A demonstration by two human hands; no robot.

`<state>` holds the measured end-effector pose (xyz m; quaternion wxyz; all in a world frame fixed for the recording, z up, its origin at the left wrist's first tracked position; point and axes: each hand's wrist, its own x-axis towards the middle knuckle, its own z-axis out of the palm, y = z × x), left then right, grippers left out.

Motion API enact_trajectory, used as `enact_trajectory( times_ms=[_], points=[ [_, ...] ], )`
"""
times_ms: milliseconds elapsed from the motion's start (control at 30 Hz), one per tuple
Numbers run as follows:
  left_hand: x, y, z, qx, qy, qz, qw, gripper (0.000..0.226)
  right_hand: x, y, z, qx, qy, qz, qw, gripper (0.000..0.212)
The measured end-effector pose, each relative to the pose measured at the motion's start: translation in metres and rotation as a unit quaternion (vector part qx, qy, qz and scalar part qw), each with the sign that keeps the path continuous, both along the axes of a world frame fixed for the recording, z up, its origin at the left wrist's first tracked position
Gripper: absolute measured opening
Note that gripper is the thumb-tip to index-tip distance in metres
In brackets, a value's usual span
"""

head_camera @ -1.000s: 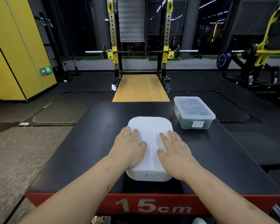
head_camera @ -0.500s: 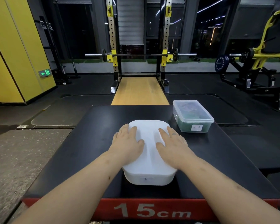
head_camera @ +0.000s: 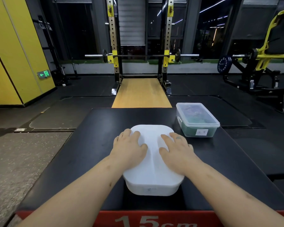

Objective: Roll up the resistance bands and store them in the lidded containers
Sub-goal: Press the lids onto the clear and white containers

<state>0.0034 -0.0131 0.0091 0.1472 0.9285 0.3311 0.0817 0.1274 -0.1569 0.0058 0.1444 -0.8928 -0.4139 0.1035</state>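
Observation:
A white lidded container (head_camera: pixel 152 174) lies in the middle of the black padded platform (head_camera: pixel 92 145), its lid on. My left hand (head_camera: pixel 129 148) rests flat on the left half of the lid, fingers spread. My right hand (head_camera: pixel 176 149) lies flat on the right half, fingers spread too. At the platform's far right stands a clear lidded container (head_camera: pixel 197 119) with a white label; green and dark rolled bands show through its walls. What the white container holds is hidden.
The platform has a red front edge marked 15cm (head_camera: pixel 154 222). Beyond it lie a wooden lifting strip (head_camera: pixel 142 92) and a squat rack with a barbell (head_camera: pixel 141 55). A yellow wall (head_camera: pixel 15 51) stands at the left, a weight machine (head_camera: pixel 266 63) at the right.
Both hands stay flat on the white lid, a little farther forward on it than a second ago. The view has tilted slightly; the containers have not moved.

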Motion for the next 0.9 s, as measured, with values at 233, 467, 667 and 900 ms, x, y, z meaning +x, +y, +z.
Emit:
enact_trajectory(
  times_ms=[233, 467, 667, 900],
  points=[
    [0.014, 0.013, -0.003, 0.008, 0.025, -0.031, 0.999, 0.059, 0.013, 0.014, 0.002, -0.004, -0.024, 0.003, 1.0, 0.062],
    [0.017, 0.019, -0.008, -0.004, 0.051, -0.05, 0.997, 0.062, 0.013, 0.015, 0.001, -0.018, 0.019, 0.015, 1.0, 0.063],
    [0.021, 0.02, -0.004, 0.016, 0.041, -0.031, 0.999, 0.051, 0.019, 0.02, 0.002, -0.027, -0.013, 0.013, 0.999, 0.06],
    [0.035, 0.024, -0.003, 0.027, 0.027, -0.053, 0.998, 0.058, 0.034, 0.042, 0.001, -0.024, -0.052, 0.04, 0.998, 0.061]
  ],
)
